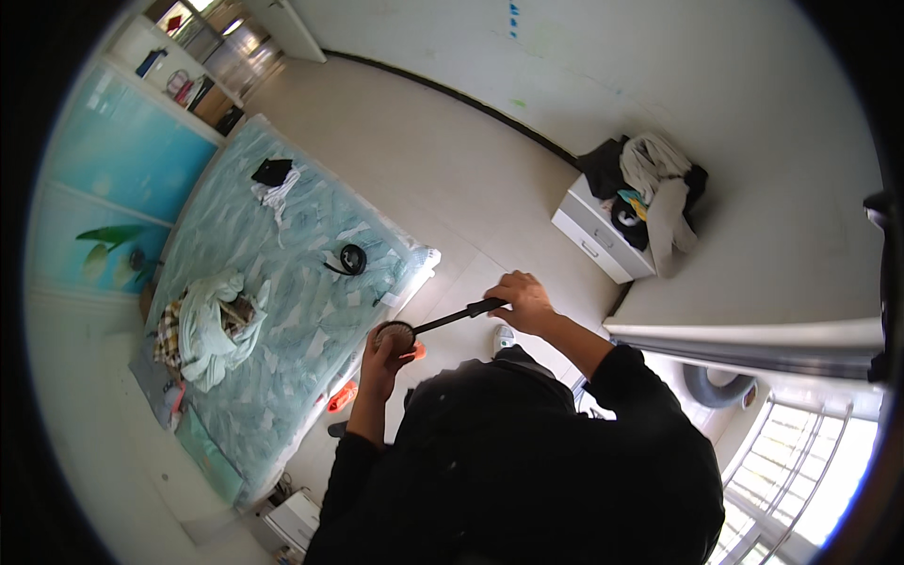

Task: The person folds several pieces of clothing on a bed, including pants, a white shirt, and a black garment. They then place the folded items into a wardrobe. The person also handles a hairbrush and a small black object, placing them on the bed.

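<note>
Out in front of my body, a dark belt (443, 321) is stretched between my two hands. One part of it is rolled into a coil with a brownish side, and my left hand (379, 363) is closed around that coil. The straight free length runs up to the right, where my right hand (525, 303) grips its end; the fingers partly hide that end. Another black belt (353, 260), loosely coiled, lies on the bed (311, 320) to the left of my hands.
On the bed are a crumpled pale green garment (218, 325) and a black item (272, 171) beside white cloth. A white cabinet (603, 231) piled with clothes (656, 169) stands against the right wall. Orange bags (343, 396) lie by the bed edge, near a shoe (504, 338) on the floor.
</note>
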The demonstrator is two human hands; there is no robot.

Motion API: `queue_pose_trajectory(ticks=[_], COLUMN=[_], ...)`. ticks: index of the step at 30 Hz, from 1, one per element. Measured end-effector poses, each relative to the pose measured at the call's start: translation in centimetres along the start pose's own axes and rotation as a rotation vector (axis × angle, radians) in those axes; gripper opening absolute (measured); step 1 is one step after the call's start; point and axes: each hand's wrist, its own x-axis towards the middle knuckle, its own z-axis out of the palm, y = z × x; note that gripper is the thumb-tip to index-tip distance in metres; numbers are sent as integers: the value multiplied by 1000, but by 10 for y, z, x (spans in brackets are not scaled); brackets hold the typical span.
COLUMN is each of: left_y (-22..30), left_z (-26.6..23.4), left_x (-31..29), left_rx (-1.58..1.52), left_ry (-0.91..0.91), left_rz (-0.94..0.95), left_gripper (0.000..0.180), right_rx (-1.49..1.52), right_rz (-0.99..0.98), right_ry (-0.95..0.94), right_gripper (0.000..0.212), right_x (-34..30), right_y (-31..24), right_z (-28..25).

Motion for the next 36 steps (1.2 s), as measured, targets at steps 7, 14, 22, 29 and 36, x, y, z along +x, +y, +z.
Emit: queue_pose_trajectory(ticks=[7, 14, 22, 29, 36], left_y=[40, 69, 144, 242, 294], left_z=[51, 88, 111, 79, 34], left_x=[103, 228, 376, 495, 579], left_rx=[92, 51, 96, 51, -156], left_ry=[-115, -170, -255, -92, 214], left_rz=[-225, -214, -147, -40, 9], left_gripper=[37, 38, 46, 45, 35], right_rx=[147, 327, 247, 270, 681], right_rz=[131, 464, 581, 471, 568], right_ry=[3, -168, -341, -344, -581], right_gripper=[28, 34, 38, 35, 29], right_x=[19, 81, 231, 395, 578], right_y=[49, 109, 181, 237, 291], right_z=[-37, -53, -92, -94, -52])
